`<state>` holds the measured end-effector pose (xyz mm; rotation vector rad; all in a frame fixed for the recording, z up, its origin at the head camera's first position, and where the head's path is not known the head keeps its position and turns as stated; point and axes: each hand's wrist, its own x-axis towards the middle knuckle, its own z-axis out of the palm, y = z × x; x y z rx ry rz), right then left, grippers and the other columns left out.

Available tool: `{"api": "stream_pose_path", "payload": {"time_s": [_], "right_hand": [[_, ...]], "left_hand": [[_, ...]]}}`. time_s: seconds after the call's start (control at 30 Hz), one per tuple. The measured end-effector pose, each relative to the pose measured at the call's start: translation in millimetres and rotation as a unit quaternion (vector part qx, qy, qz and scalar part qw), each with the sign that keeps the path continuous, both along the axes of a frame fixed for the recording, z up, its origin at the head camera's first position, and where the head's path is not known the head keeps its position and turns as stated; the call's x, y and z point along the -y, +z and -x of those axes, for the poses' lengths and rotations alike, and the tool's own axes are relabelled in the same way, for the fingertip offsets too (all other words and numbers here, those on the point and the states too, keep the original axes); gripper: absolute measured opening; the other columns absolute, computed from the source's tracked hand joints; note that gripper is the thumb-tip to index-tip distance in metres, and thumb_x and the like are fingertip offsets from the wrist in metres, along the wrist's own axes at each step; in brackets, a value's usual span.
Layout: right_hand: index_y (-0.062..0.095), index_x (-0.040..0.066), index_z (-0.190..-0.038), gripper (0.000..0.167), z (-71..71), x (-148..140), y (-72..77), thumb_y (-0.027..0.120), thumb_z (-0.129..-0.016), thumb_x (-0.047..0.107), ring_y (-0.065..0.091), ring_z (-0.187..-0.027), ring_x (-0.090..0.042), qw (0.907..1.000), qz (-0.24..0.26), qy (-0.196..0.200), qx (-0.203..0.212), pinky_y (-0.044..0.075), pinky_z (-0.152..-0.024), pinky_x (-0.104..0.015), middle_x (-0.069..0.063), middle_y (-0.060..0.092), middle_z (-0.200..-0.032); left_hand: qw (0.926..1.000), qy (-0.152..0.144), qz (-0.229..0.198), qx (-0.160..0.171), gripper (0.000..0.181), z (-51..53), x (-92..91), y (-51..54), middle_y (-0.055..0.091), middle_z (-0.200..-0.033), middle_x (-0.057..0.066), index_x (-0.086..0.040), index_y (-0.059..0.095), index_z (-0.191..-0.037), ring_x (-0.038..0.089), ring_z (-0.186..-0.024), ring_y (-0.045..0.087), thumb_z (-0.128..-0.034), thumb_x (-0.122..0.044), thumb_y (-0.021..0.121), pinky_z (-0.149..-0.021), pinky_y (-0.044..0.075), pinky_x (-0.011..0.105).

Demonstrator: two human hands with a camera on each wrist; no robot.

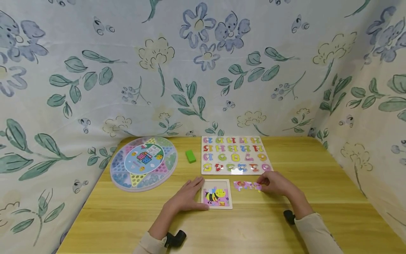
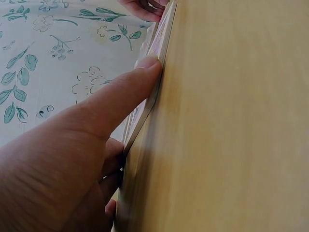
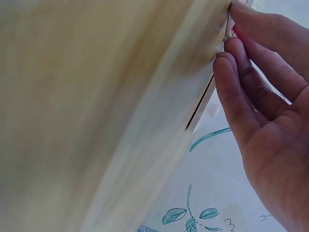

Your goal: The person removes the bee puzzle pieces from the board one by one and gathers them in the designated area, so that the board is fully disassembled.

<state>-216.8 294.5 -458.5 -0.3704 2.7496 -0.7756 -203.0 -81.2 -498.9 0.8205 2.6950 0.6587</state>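
Note:
A small square wooden jigsaw tray (image 1: 231, 194) with a bee picture lies flat on the table. My left hand (image 1: 185, 197) holds it by its left side, thumb at the lower edge and fingers by the upper corner; in the left wrist view the thumb (image 2: 140, 75) touches the rim. Right of the tray lie pink jigsaw pieces (image 1: 241, 184) in a short row. At the row's right end, my right hand (image 1: 276, 181) pinches a jigsaw piece (image 1: 259, 187) between thumb and fingers. Its fingertips hide part of that piece, and the right wrist view shows it barely.
Behind the tray stands a number puzzle board (image 1: 234, 173) with colourful numerals, lying flat. A green block (image 1: 190, 156) rests left of it. Farther left is a round board game (image 1: 144, 164) with a star pattern. A flowered cloth (image 1: 203, 88) hangs behind the wooden table (image 1: 247, 229).

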Motion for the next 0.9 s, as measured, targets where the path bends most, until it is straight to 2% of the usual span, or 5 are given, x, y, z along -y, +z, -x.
{"api": "stream_pose_path", "payload": {"time_s": [0.27,0.43,0.9], "right_hand": [[0.070,0.003,-0.098,0.020,0.1,1,-0.9,0.078,-0.080,0.008,0.060,-0.084,-0.015,0.9996,0.004,-0.024,0.017,0.055,-0.079,-0.035,-0.003,0.069,-0.092],[0.070,0.003,-0.099,0.024,0.1,1,-3.0,0.079,-0.079,0.009,0.061,-0.086,-0.015,0.9994,0.008,-0.031,0.014,0.055,-0.080,-0.035,-0.003,0.069,-0.093],[0.070,0.001,-0.102,0.030,1.6,15,4.9,0.081,-0.077,0.012,0.059,-0.083,-0.015,0.9997,0.003,-0.012,-0.022,0.054,-0.077,-0.032,-0.004,0.069,-0.094]], "left_hand": [[1.0000,0.004,0.003,-0.002,0.106,-0.8,-0.4,-0.9,0.019,-0.164,0.004,-0.011,0.023,-0.156,0.022,-0.152,0.017,-0.0776,-0.067,0.067,-0.125,0.015,0.045],[1.0000,0.004,0.005,-0.001,0.106,-1.0,-0.3,-2.6,0.019,-0.164,0.004,-0.011,0.023,-0.156,0.022,-0.152,0.017,-0.0778,-0.067,0.067,-0.125,0.015,0.045],[1.0000,0.001,0.008,-0.003,0.106,1.2,-0.1,-2.4,0.018,-0.164,0.003,-0.012,0.023,-0.156,0.021,-0.152,0.017,-0.0781,-0.069,0.065,-0.125,0.016,0.045]]}}
